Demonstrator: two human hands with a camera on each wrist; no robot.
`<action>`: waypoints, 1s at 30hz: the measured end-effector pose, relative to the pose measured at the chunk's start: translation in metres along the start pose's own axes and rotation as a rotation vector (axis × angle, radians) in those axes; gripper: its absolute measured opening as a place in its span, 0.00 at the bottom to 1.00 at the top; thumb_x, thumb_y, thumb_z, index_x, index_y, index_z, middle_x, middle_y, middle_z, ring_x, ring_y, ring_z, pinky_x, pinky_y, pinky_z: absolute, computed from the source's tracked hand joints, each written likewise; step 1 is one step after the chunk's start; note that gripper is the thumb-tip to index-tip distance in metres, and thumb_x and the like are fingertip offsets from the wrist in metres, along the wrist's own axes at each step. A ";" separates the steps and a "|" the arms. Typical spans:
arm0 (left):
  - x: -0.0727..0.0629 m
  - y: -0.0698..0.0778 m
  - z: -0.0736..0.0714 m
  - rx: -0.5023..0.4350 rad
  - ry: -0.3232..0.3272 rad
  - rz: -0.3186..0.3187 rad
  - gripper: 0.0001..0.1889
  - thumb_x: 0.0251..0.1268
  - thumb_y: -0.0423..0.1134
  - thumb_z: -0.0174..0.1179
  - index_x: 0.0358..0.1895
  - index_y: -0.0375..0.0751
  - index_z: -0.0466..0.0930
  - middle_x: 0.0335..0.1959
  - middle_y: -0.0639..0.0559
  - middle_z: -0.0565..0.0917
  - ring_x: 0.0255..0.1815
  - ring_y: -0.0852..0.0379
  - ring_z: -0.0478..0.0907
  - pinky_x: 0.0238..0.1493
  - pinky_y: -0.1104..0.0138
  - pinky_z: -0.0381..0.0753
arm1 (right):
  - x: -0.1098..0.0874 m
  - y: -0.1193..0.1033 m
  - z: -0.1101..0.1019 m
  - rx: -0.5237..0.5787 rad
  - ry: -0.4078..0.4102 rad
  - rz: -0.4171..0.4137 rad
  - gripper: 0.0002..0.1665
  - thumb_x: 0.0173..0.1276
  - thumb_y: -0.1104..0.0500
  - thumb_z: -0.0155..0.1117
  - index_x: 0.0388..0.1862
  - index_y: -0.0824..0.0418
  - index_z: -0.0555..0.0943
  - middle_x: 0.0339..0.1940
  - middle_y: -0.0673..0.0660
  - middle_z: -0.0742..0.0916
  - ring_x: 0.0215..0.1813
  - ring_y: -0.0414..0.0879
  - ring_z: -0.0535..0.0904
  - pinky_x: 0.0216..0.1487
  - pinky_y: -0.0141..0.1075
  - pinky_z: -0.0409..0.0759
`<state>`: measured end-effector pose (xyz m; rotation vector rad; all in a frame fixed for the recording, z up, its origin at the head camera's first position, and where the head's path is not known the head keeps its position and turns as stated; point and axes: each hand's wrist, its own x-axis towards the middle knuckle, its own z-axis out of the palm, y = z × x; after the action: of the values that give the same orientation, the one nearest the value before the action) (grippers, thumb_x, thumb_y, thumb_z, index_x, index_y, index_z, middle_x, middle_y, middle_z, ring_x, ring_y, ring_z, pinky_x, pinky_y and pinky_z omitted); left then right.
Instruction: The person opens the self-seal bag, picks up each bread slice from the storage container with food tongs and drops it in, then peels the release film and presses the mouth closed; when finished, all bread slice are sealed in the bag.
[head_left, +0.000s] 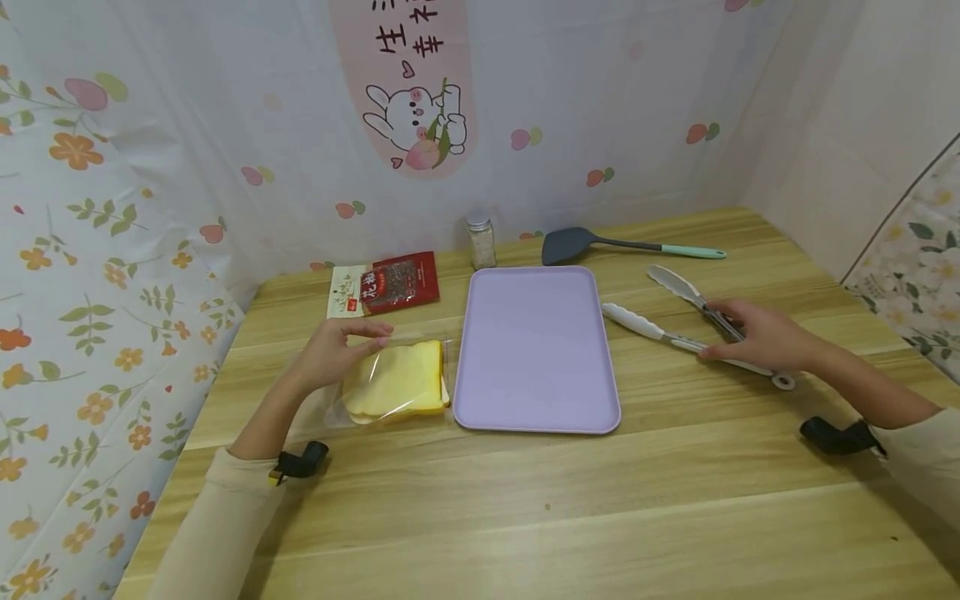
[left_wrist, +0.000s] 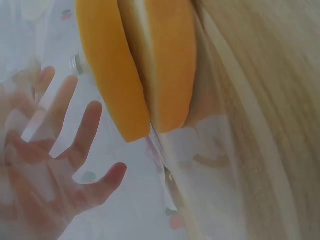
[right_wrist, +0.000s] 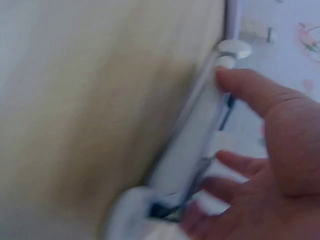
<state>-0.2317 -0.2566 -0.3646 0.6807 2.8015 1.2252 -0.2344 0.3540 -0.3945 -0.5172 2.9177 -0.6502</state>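
Observation:
Slices of pale yellow bread (head_left: 397,379) with orange-brown crusts lie in a clear plastic bag on the left of the table. In the left wrist view, the orange crusts (left_wrist: 112,70) stand out behind the film. My left hand (head_left: 337,354) hovers at the bag's upper left corner, fingers extended over it and spread apart in the wrist view. On the right, metal tongs (head_left: 678,342) with whitish tips lie with their arms spread. My right hand (head_left: 765,337) holds them, thumb on the near arm and fingers at the far one.
A lilac tray (head_left: 536,350) lies between the hands. Behind it stand a small glass jar (head_left: 482,242) with a silver lid and a dark spatula (head_left: 570,245) with a mint handle end. A red and cream packet (head_left: 382,283) lies back left. Patterned cloth (head_left: 525,92) backs the table.

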 end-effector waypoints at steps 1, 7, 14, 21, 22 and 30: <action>0.000 0.000 -0.001 0.011 -0.010 -0.001 0.11 0.70 0.37 0.63 0.48 0.34 0.87 0.51 0.42 0.86 0.58 0.43 0.79 0.55 0.47 0.77 | 0.001 -0.003 -0.001 -0.016 -0.008 0.006 0.54 0.62 0.43 0.73 0.71 0.77 0.61 0.66 0.80 0.70 0.64 0.77 0.67 0.57 0.67 0.69; 0.002 0.000 -0.006 0.084 -0.071 -0.021 0.12 0.71 0.37 0.61 0.51 0.35 0.86 0.49 0.43 0.87 0.55 0.43 0.81 0.55 0.46 0.77 | 0.006 -0.057 -0.003 0.010 0.099 -0.016 0.42 0.67 0.50 0.69 0.67 0.76 0.66 0.58 0.78 0.77 0.59 0.72 0.73 0.54 0.63 0.73; 0.014 0.002 -0.011 0.170 -0.160 -0.029 0.13 0.72 0.39 0.60 0.52 0.37 0.85 0.50 0.44 0.86 0.54 0.42 0.81 0.54 0.45 0.77 | 0.031 -0.147 0.030 0.306 0.027 -0.234 0.19 0.66 0.64 0.69 0.53 0.72 0.79 0.37 0.57 0.86 0.40 0.49 0.84 0.43 0.40 0.82; 0.041 0.000 -0.011 0.168 -0.335 -0.021 0.15 0.74 0.37 0.56 0.56 0.30 0.81 0.54 0.38 0.84 0.55 0.37 0.80 0.56 0.47 0.78 | 0.057 -0.231 0.075 0.543 -0.339 -0.297 0.21 0.69 0.65 0.63 0.59 0.72 0.76 0.27 0.60 0.87 0.25 0.54 0.82 0.23 0.33 0.76; 0.044 -0.002 -0.011 0.173 -0.367 -0.027 0.16 0.75 0.37 0.56 0.56 0.30 0.81 0.53 0.38 0.84 0.55 0.38 0.80 0.56 0.48 0.78 | 0.059 -0.242 0.081 0.552 -0.377 -0.298 0.21 0.69 0.65 0.62 0.59 0.72 0.76 0.26 0.59 0.87 0.24 0.55 0.83 0.21 0.32 0.75; 0.054 -0.008 -0.018 0.229 -0.546 -0.128 0.16 0.78 0.38 0.50 0.58 0.32 0.79 0.52 0.42 0.83 0.46 0.50 0.77 0.49 0.57 0.75 | 0.075 -0.298 0.118 0.538 -0.493 -0.262 0.15 0.71 0.63 0.62 0.53 0.69 0.78 0.21 0.56 0.85 0.17 0.47 0.82 0.16 0.32 0.76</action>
<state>-0.2868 -0.2531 -0.3493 0.7011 2.4848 0.5841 -0.1931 0.0283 -0.3758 -0.8442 2.1207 -1.1061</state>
